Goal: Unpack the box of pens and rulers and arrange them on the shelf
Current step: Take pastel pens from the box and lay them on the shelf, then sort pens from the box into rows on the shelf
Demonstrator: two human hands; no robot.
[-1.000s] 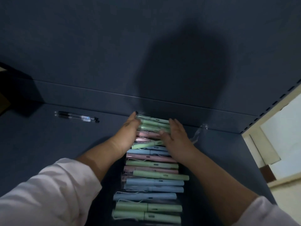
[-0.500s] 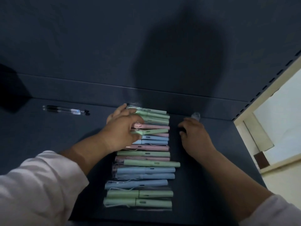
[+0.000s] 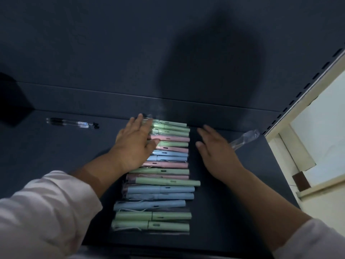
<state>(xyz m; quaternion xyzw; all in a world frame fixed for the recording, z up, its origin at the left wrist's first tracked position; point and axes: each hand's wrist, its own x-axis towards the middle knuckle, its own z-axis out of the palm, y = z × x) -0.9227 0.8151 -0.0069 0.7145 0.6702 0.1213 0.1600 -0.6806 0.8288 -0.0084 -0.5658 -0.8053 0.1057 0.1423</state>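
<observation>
Your left grip [image 3: 135,144] lies flat on the pens [image 3: 164,190] mid-frame, holding nothing, right grip [image 3: 214,146] splayed and empty just beside them.

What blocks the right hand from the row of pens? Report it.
Nothing visible. The right hand is open just right of the row of pens, with only bare shelf between them. The left hand rests on it.

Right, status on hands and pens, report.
Left hand open, flat on far end of the pastel pens. Right hand open beside them, holding nothing. Pens in one row on shelf. Clear sleeve loose at right, off the row.
</observation>
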